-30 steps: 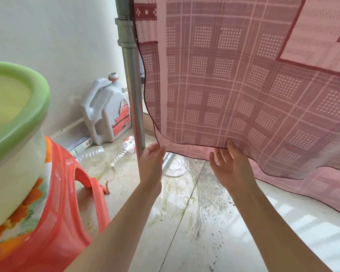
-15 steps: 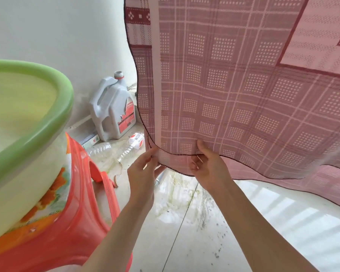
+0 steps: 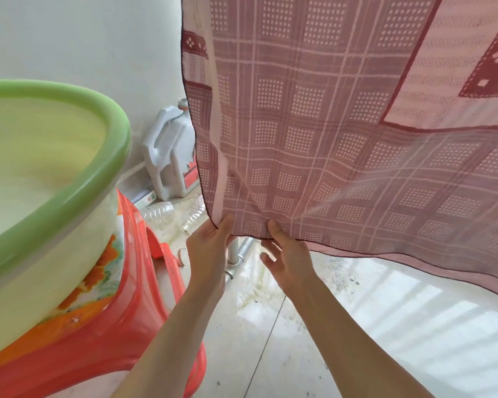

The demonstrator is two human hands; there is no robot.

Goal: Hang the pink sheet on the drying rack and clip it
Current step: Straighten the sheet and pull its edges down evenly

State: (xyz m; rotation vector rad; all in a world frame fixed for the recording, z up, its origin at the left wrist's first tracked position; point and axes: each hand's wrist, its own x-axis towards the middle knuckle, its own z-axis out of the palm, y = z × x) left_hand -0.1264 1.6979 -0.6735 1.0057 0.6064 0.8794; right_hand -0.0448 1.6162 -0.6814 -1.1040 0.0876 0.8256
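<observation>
At the bottom corner of the hanging pink sheet [image 3: 328, 124], my left hand [image 3: 209, 248] pinches the hem. My right hand [image 3: 288, 254] grips it just beside.

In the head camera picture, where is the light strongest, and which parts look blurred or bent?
Head view: daylight shines through the thin pink sheet and leaves bright striped patches on the floor tiles; the near green basin is soft and blurred; its rim curves from wide-angle distortion; both hands, left hand and right hand, are fairly sharp.
</observation>
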